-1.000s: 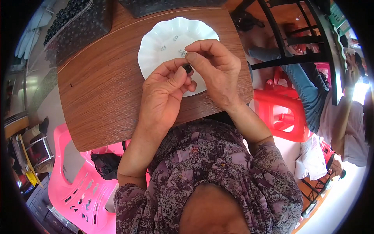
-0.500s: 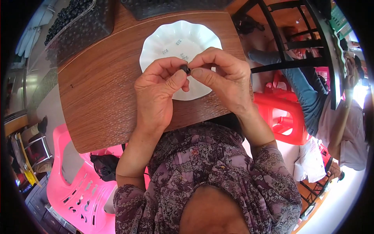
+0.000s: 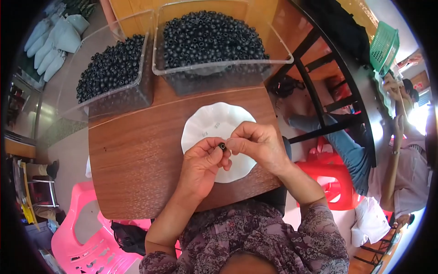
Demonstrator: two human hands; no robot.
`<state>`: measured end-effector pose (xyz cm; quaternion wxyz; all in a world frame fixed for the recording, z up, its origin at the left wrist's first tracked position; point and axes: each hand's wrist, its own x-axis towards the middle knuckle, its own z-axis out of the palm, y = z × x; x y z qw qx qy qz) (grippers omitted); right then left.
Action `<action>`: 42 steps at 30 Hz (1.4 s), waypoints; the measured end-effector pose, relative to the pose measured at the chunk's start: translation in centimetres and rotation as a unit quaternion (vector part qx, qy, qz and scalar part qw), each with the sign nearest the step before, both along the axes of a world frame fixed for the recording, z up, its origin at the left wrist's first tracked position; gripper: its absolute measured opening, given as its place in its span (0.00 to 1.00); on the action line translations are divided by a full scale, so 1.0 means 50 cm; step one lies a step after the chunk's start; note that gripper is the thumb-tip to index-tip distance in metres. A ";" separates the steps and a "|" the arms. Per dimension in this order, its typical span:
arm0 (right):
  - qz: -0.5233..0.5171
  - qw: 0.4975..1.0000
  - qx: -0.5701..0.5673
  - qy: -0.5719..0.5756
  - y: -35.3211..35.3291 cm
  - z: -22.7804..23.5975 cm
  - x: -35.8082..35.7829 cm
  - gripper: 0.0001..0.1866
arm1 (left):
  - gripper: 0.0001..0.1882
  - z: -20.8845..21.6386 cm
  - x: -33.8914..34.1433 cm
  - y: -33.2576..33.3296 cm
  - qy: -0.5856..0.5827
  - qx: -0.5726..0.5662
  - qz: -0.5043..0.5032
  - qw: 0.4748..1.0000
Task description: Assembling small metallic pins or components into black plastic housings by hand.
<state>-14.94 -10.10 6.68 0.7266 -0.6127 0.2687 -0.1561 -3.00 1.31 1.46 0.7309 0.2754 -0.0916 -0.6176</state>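
Fingertips of the left hand pinch one small black hollow cylinder above the white scalloped plate on the brown wooden table. We see its round hole turned up toward the camera, so its long axis runs roughly along our line of sight; we cannot tell any finer tilt. The left hand is closed to a pinch, its other fingers curled. The right hand has thumb and forefinger brought together just beside the cylinder; we cannot tell whether they touch it or grip anything. Half a second ago the hole faced us less plainly, and the right fingertips met the cylinder's right side. Plate and hands now sit lower in view, and we see far more of the two clear plastic bins of black pieces beyond.
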 end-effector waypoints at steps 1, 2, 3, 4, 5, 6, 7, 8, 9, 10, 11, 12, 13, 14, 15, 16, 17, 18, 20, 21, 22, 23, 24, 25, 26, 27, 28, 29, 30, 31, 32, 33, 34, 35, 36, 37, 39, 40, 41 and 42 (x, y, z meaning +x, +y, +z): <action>-0.018 0.997 -0.072 0.006 -0.017 0.013 0.007 0.04 | 0.09 -0.001 0.006 -0.006 0.029 -0.011 -0.015 0.999; -0.035 0.989 -0.141 0.011 -0.034 0.026 0.018 0.03 | 0.09 -0.002 0.010 -0.009 0.028 -0.012 -0.011 0.999; -0.063 0.974 -0.216 -0.016 -0.057 0.038 0.033 0.02 | 0.09 -0.005 0.014 -0.012 0.028 -0.018 -0.014 0.999; -0.083 0.964 -0.249 -0.044 -0.089 0.045 0.050 0.02 | 0.09 -0.006 0.019 -0.014 0.028 -0.023 -0.016 0.999; -0.102 0.958 -0.267 -0.019 -0.114 0.074 0.069 0.03 | 0.09 -0.010 0.024 -0.016 0.029 -0.023 -0.012 0.999; -0.110 0.936 -0.335 -0.008 -0.152 0.088 0.089 0.05 | 0.09 -0.012 0.027 -0.018 0.025 -0.030 -0.023 0.999; -0.105 0.932 -0.346 -0.021 -0.191 0.095 0.113 0.06 | 0.09 -0.012 0.029 -0.020 0.022 -0.037 -0.034 0.998; -0.085 0.933 -0.350 -0.015 -0.212 0.114 0.142 0.07 | 0.09 -0.018 0.032 -0.021 0.022 -0.037 -0.032 0.999; -0.059 0.937 -0.345 -0.014 -0.236 0.120 0.169 0.07 | 0.09 -0.025 0.033 -0.025 0.023 -0.046 -0.044 0.998; -0.025 0.926 -0.376 -0.010 -0.257 0.114 0.204 0.06 | 0.10 -0.032 0.036 -0.024 0.023 -0.051 -0.051 0.997; 0.004 0.913 -0.409 -0.003 -0.278 0.105 0.231 0.06 | 0.10 -0.034 0.035 -0.025 0.030 -0.050 -0.049 0.997; 0.034 0.888 -0.458 -0.002 -0.303 0.091 0.262 0.06 | 0.10 -0.036 0.036 -0.026 0.031 -0.049 -0.049 0.997; 0.054 0.864 -0.500 0.003 -0.311 0.079 0.293 0.06 | 0.10 -0.039 0.039 -0.024 0.022 -0.055 -0.047 0.997; 0.072 0.837 -0.542 0.009 -0.316 0.070 0.318 0.07 | 0.10 -0.041 0.041 -0.022 0.014 -0.061 -0.047 0.997; 0.099 0.813 -0.573 0.018 -0.325 0.063 0.342 0.07 | 0.10 -0.042 0.042 -0.021 0.015 -0.060 -0.046 0.997; 0.114 0.786 -0.607 0.030 -0.323 0.059 0.361 0.07 | 0.10 -0.041 0.042 -0.021 0.011 -0.054 -0.043 0.998; 0.128 0.756 -0.640 0.041 -0.320 0.056 0.377 0.07 | 0.10 -0.041 0.043 -0.020 0.008 -0.050 -0.039 0.998; 0.148 0.744 -0.650 0.053 -0.317 0.054 0.391 0.07 | 0.10 -0.041 0.044 -0.020 0.009 -0.049 -0.037 0.998; 0.175 0.734 -0.652 0.076 -0.310 0.042 0.408 0.06 | 0.09 -0.041 0.044 -0.020 0.017 -0.045 -0.041 0.998; 0.200 0.722 -0.655 0.100 -0.308 0.038 0.415 0.06 | 0.09 -0.041 0.044 -0.021 0.018 -0.044 -0.040 0.998; 0.210 0.705 -0.668 0.113 -0.302 0.035 0.420 0.06 | 0.09 -0.042 0.044 -0.020 0.014 -0.042 -0.040 0.998; 0.212 0.705 -0.667 0.112 -0.296 0.034 0.425 0.06 | 0.09 -0.042 0.044 -0.020 0.010 -0.039 -0.041 0.998; 0.208 0.682 -0.692 0.116 -0.290 0.033 0.429 0.05 | 0.09 -0.043 0.044 -0.020 0.012 -0.037 -0.040 0.998; 0.203 0.658 -0.715 0.121 -0.286 0.031 0.433 0.05 | 0.09 -0.043 0.045 -0.020 0.009 -0.034 -0.040 0.999; 0.204 0.658 -0.714 0.122 -0.284 0.027 0.438 0.05 | 0.08 -0.042 0.045 -0.020 0.006 -0.031 -0.041 0.999; 0.212 0.641 -0.727 0.127 -0.285 0.022 0.445 0.04 | 0.08 -0.042 0.044 -0.020 0.007 -0.030 -0.041 0.999; 0.219 0.623 -0.739 0.133 -0.286 0.019 0.449 0.04 | 0.08 -0.042 0.044 -0.021 0.008 -0.029 -0.040 0.999; 0.218 0.623 -0.739 0.134 -0.288 0.015 0.448 0.04 | 0.08 -0.041 0.044 -0.021 0.008 -0.028 -0.039 0.999; 0.219 0.626 -0.738 0.128 -0.291 0.012 0.445 0.05 | 0.08 -0.040 0.045 -0.022 0.008 -0.028 -0.040 0.999; 0.221 0.627 -0.737 0.121 -0.287 0.013 0.444 0.05 | 0.08 -0.040 0.045 -0.022 0.009 -0.027 -0.035 0.999; 0.222 0.627 -0.737 0.121 -0.288 0.017 0.439 0.05 | 0.08 -0.039 0.045 -0.021 0.011 -0.027 -0.030 0.999; 0.212 0.656 -0.718 0.096 -0.293 0.025 0.428 0.06 | 0.08 -0.038 0.046 -0.022 0.011 -0.026 -0.030 0.999; 0.203 0.683 -0.698 0.070 -0.293 0.035 0.419 0.06 | 0.07 -0.037 0.047 -0.022 0.008 -0.029 -0.026 0.999; 0.204 0.683 -0.698 0.069 -0.293 0.044 0.409 0.06 | 0.07 -0.035 0.047 -0.021 0.005 -0.032 -0.023 0.999; 0.193 0.723 -0.662 0.054 -0.293 0.055 0.397 0.07 | 0.07 -0.036 0.046 -0.018 0.005 -0.032 -0.022 0.999; 0.179 0.760 -0.624 0.040 -0.296 0.068 0.382 0.08 | 0.07 -0.038 0.045 -0.018 0.001 -0.034 -0.022 0.999; 0.189 0.823 -0.535 0.027 -0.302 0.089 0.348 0.06 | 0.07 -0.039 0.042 -0.017 -0.002 -0.037 -0.025 0.999; 0.180 0.851 -0.493 0.016 -0.301 0.096 0.328 0.05 | 0.07 -0.039 0.040 -0.017 -0.009 -0.039 -0.024 0.999; 0.170 0.881 -0.442 -0.007 -0.284 0.110 0.307 0.05 | 0.07 -0.039 0.041 -0.015 -0.015 -0.039 -0.019 0.999; 0.170 0.881 -0.441 -0.005 -0.260 0.126 0.282 0.05 | 0.07 -0.040 0.042 -0.013 -0.013 -0.039 -0.020 0.999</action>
